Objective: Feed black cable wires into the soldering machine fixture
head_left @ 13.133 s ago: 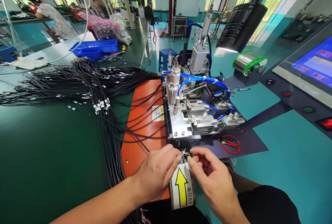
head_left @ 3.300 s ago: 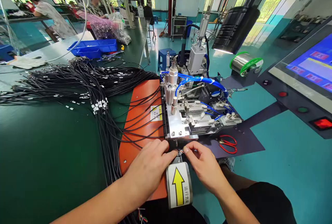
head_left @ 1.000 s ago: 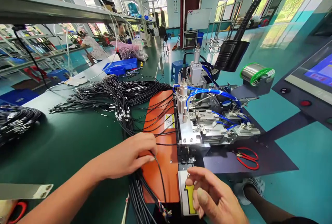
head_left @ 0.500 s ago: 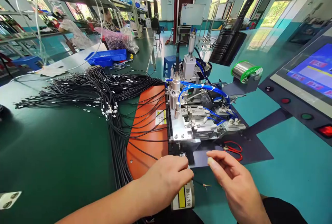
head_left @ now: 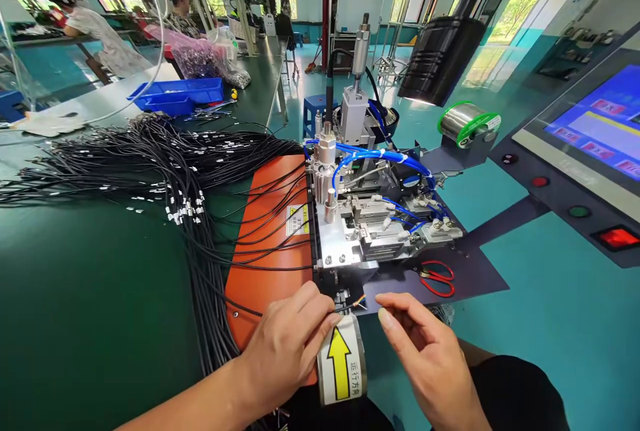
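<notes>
My left hand (head_left: 295, 331) is closed on a black cable (head_left: 345, 309), pinched between thumb and fingers. The cable's stripped end, with thin coloured wires (head_left: 359, 301), points right, just above a roller (head_left: 343, 361) labelled with a yellow arrow. A short way right of these wires is my right hand (head_left: 427, 354). Its thumb and index finger are curved toward each other with a small gap, and no object shows between them. Directly beyond the hands stands a metal machine (head_left: 370, 218) with blue air tubes. Several black cables cross its orange cover (head_left: 270, 218).
A large bundle of black cables (head_left: 200, 284) lies on the green table (head_left: 100, 304). Red-handled scissors (head_left: 439, 279) rest on the dark plate. A solder wire spool (head_left: 469, 124), a black nozzle (head_left: 443, 58) and a control panel (head_left: 575, 191) stand right. Two people sit far left.
The cable's stripped end has risen from beside the roller to above it. My left hand has turned, uncovering the roller's arrow. My right hand stays similarly posed, and the view has shifted slightly.
</notes>
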Demonstrator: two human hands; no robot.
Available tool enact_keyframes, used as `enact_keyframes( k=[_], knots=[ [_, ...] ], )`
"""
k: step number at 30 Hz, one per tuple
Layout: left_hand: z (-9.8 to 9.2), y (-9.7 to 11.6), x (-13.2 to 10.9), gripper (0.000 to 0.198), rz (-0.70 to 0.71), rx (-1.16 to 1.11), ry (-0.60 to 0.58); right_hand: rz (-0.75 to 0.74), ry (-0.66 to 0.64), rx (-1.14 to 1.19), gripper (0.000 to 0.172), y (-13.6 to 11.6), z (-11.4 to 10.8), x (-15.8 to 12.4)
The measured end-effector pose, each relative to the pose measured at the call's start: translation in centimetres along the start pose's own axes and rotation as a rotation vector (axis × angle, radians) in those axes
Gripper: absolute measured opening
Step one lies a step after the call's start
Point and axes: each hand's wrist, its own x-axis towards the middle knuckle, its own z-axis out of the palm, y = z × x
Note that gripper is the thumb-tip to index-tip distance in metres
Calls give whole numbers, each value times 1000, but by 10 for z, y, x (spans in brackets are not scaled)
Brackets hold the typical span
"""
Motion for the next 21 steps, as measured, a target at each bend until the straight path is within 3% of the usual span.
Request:
enact_keyframes(
  k=[7, 21],
  knots=[
    [2, -3, 0, 26, -5, -49, -43, -98, -32, -67, 23, -2, 9, 0],
    [3, -3, 1, 28, -47, -68, -64, -423, -40, -202, 45, -6, 26, -7]
  ],
)
